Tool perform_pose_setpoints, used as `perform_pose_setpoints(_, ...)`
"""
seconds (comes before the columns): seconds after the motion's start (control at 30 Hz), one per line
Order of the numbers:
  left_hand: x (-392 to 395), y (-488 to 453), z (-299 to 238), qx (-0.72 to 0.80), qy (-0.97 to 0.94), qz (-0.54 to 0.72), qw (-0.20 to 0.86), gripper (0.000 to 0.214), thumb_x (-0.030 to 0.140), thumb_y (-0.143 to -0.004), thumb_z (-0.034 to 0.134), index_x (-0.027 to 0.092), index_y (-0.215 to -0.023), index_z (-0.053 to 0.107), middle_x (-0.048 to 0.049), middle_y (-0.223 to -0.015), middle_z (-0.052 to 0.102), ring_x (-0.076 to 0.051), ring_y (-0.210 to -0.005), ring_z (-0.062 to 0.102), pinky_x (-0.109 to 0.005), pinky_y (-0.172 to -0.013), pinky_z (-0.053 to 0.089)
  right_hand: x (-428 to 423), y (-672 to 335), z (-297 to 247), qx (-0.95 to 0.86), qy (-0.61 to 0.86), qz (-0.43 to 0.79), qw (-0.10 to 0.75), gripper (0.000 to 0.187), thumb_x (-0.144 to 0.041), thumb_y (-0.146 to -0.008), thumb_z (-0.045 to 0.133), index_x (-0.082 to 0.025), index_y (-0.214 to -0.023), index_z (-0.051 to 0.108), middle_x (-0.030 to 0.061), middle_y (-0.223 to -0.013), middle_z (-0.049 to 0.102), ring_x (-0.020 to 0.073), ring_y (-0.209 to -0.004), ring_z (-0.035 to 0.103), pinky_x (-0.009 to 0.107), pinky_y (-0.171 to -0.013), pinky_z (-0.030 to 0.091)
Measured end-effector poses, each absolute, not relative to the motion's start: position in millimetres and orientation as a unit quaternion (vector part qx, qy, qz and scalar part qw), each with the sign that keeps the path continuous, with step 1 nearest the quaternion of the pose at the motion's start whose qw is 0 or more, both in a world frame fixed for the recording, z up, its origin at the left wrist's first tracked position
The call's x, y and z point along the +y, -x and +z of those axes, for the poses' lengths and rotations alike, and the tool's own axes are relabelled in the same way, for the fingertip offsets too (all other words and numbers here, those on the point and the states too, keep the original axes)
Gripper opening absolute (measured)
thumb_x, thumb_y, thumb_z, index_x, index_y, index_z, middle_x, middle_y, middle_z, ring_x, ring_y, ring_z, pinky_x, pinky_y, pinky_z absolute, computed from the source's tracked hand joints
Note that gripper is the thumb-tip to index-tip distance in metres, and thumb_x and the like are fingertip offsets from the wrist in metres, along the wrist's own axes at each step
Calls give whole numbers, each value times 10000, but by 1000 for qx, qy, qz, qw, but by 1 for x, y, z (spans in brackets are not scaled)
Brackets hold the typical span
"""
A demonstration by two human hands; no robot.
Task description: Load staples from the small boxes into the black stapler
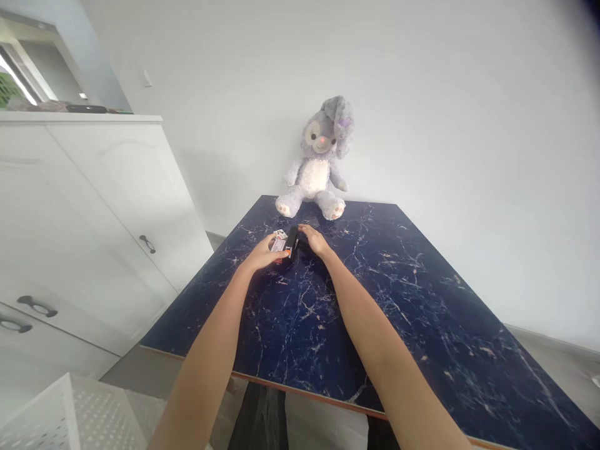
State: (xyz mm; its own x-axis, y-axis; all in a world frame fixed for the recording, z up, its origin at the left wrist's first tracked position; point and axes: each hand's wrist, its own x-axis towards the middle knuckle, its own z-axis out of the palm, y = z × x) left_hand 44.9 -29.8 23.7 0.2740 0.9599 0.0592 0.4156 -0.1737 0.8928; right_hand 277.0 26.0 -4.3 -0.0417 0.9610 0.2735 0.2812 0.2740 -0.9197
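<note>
My left hand (261, 256) is closed around a small stack of playing cards (278, 245), red-and-white patterned, beside a black box-like device (293, 236) on the table. Its thumb lies on the near side, close to a small orange spot on the device. A loose-looking card (281, 234) shows at the far end of the stack. On the device's right side, my right hand (315, 240) rests with fingers stretched out and together, their tips near the device's far end. Under the right palm the dark shape is too shadowed to make out.
The dark blue marble-patterned table (398, 300) has its near edge before my body. A grey plush rabbit (316, 169) sits at the far edge against the wall. White cabinets (107, 187) stand on the left, with a white perforated basket (94, 412) below.
</note>
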Motion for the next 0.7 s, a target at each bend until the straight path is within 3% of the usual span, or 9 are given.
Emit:
perform_pose_setpoints(0.17,-32,-50,25,513,-683,363,373,869,359,-684,888,206,-1467,543,-128,-1379,654,-354,-1255,618,-416,-1073,479,22,-273,5,-673,475,352,444,391,-344,-920,456,-281,-1192,730,-17,-1321,700,236,-1248,599,395,-1137,392)
perform_pose_setpoints(0.33,-30,-53,22,511,-670,368,393,905,342,-671,891,209,-1484,518,-135,-1404,635,-341,-1237,628,-417,-1040,501,10,-267,7,-677,506,323,425,306,-307,-890,438,-265,-914,739,0,-987,763,260,-1035,635,395,-1017,456)
perform_pose_setpoints(0.43,-26,-49,18,512,-680,370,371,883,362,-681,882,234,-1478,525,-122,-1424,623,-331,-1272,607,-417,-1075,470,6,-270,6,-662,545,278,433,289,-281,-883,414,-252,-825,696,29,-957,738,272,-1003,618,396,-999,450)
perform_pose_setpoints(0.57,-23,-44,14,532,-693,375,311,813,415,-722,853,253,-1458,549,-117,-1421,628,-342,-1274,602,-439,-1086,442,-10,-284,4,-636,597,209,442,305,-236,-881,379,-228,-849,682,88,-1019,698,292,-1037,596,409,-994,427)
perform_pose_setpoints(0.7,-23,-42,15,561,-703,359,250,746,504,-787,779,219,-1444,569,-141,-1427,620,-356,-1288,586,-434,-1063,445,-43,-304,-2,-649,606,173,426,190,-245,-867,490,-219,-884,678,86,-1022,683,264,-983,609,379,-938,446)
